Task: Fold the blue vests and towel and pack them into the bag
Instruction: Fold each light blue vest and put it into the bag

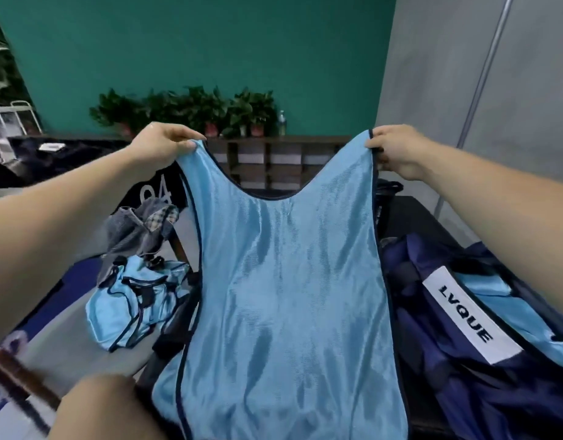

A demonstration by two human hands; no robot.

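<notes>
teal wall [210, 42] behind shiny light-blue vest [283, 281]

- There was a single view, from a wide-angle camera worn on the person's head, facing forward and somewhat down.
- The vest [283, 281] hung close before the lens and filled the middle of the view from 12 to 6 o'clock.
- The left hand [161, 144] at 11 o'clock and the right hand [397, 150] at 1 o'clock sat near the lens, with the forearms running in from the 9 and 3 o'clock edges.
- The bag [464, 360] lay close below at 4 o'clock, and a pile [131, 306] of vests at 8 o'clock.
- The wall [210, 42] and plants [185, 109] stood well off at 12 o'clock.
- The pole [483, 90] at 2 o'clock leaned in the wide lens.
</notes>
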